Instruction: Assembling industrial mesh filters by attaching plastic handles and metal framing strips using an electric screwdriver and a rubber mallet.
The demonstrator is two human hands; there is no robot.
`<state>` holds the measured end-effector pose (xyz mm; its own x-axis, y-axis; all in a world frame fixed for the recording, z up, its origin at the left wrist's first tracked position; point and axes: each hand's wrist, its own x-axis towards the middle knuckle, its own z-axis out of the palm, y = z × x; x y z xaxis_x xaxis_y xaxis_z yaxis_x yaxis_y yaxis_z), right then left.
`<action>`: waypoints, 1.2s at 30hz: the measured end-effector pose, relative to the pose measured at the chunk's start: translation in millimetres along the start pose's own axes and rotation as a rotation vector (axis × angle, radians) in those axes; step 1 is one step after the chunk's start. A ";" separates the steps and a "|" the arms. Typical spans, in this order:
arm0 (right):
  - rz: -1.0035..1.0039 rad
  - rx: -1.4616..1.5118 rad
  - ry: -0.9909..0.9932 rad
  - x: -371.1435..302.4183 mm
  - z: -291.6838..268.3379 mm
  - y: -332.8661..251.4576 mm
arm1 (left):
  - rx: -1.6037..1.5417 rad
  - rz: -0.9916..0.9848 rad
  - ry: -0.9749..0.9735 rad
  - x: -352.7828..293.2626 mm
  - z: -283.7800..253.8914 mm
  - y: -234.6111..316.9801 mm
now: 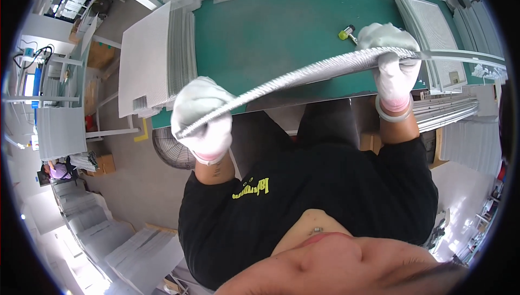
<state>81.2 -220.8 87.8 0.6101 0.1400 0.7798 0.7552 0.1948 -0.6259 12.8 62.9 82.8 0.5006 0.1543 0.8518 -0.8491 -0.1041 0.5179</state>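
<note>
We see the silvery panel (306, 74) nearly edge-on in the air, over the near edge of the green surface (260, 30) and before our black shirt (309, 187). In its white glove, our left hand (201, 119) has the grip pinching one end of this panel, and our right hand (390, 59) pinches it also, toward the other end. Near the right hand lies a small tool (344, 34) with yellow-green end, while a stack of pale panels (145, 59) is on the left side.

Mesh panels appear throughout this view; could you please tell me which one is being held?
The silver mesh panel seen nearly edge-on, gripped by the left hand and right hand; the others sit in stacks.
</note>
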 end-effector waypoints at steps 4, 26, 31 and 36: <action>-0.050 0.090 -0.092 -15.7 -1.4 -11.3 | -0.061 0.105 -0.192 -12.5 -3.3 3.5; -0.197 -0.787 -0.664 86.6 -52.3 -41.0 | 0.140 -0.281 0.059 17.2 -9.2 -35.4; 0.090 -0.563 -0.798 101.7 -48.3 -63.0 | 0.152 -0.243 -0.011 16.8 -18.5 -35.9; -0.201 -0.746 -0.858 110.8 -34.3 -80.8 | 0.105 -0.255 -0.024 15.9 -16.9 -27.8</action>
<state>96.0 -254.3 224.4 0.3149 0.8410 0.4400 0.9487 -0.2933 -0.1184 41.6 84.9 80.6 0.7012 0.1654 0.6936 -0.6734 -0.1661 0.7204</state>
